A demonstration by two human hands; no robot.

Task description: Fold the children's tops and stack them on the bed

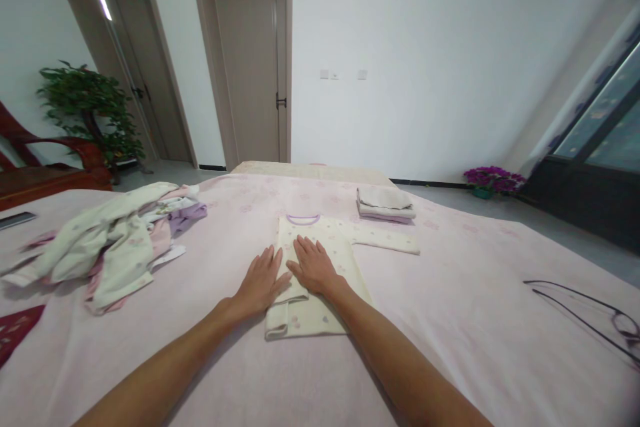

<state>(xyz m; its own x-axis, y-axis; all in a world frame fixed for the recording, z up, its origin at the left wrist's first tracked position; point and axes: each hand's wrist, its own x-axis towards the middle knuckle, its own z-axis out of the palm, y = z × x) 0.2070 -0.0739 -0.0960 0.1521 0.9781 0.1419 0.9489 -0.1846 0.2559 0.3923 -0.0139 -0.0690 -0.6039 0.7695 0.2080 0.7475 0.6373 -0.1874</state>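
A small cream shirt [345, 240] with pastel spots and a lilac neckline lies flat on the pink bed cover [450, 320]. Its left side is folded in; its right sleeve stretches out to the right. My left hand [263, 280] lies flat and open on the shirt's left edge, fingers pointing away from me. My right hand [314, 265] rests flat and open on the middle of the shirt, right beside the left hand. Neither hand grips anything.
A heap of unfolded baby clothes [113, 240] lies at the left. A stack of folded clothes [385, 203] sits behind the shirt, to the right. A dark cable [590, 313] lies at the bed's right. A wooden chair [45, 173] and plant [90, 107] stand at left.
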